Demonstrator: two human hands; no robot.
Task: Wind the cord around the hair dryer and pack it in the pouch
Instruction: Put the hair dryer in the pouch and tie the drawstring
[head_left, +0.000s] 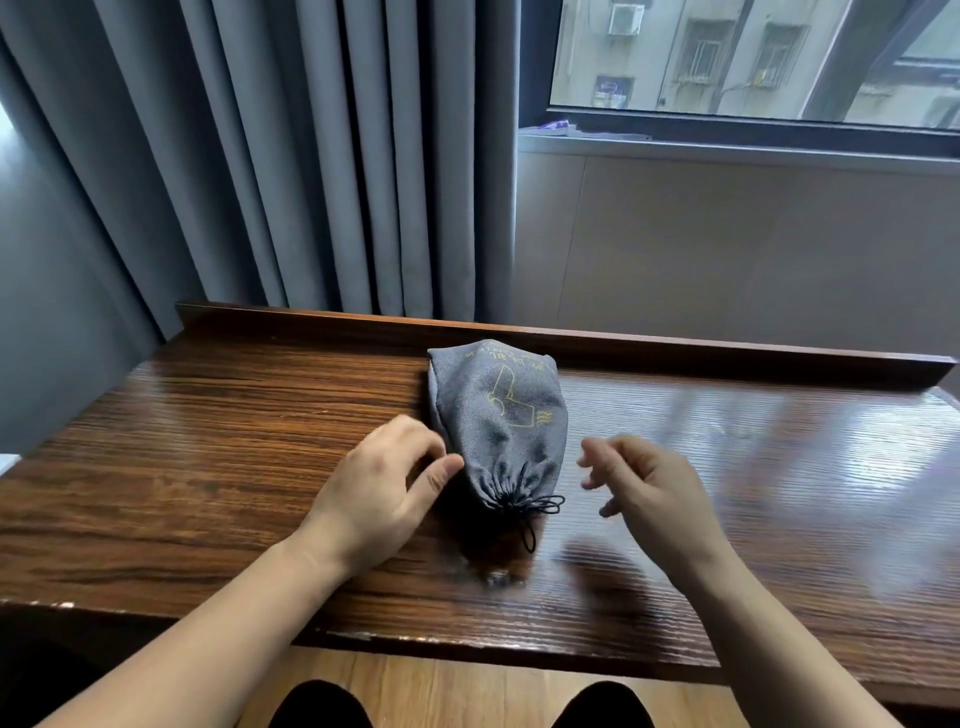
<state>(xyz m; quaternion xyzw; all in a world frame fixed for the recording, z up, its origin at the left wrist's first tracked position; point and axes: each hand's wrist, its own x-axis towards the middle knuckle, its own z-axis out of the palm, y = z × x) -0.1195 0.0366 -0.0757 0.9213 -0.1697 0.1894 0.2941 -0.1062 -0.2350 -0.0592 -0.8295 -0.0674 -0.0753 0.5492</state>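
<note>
A grey fabric pouch (496, 415) with a yellow hair-dryer print lies bulging on the wooden table (208, 441). Its mouth faces me, gathered tight by a black drawstring (535, 512) that trails onto the wood. The hair dryer and its cord are hidden, presumably inside the pouch. My left hand (379, 493) hovers just left of the pouch, fingers loosely curled, thumb tip near the fabric, holding nothing. My right hand (649, 488) hangs to the right of the pouch, fingers relaxed and slightly blurred, apart from it.
The table has a raised wooden lip (675, 351) along its back edge. Grey curtains (285, 156) hang behind on the left, a window (753, 57) and beige wall panel on the right. My knees show below the front edge.
</note>
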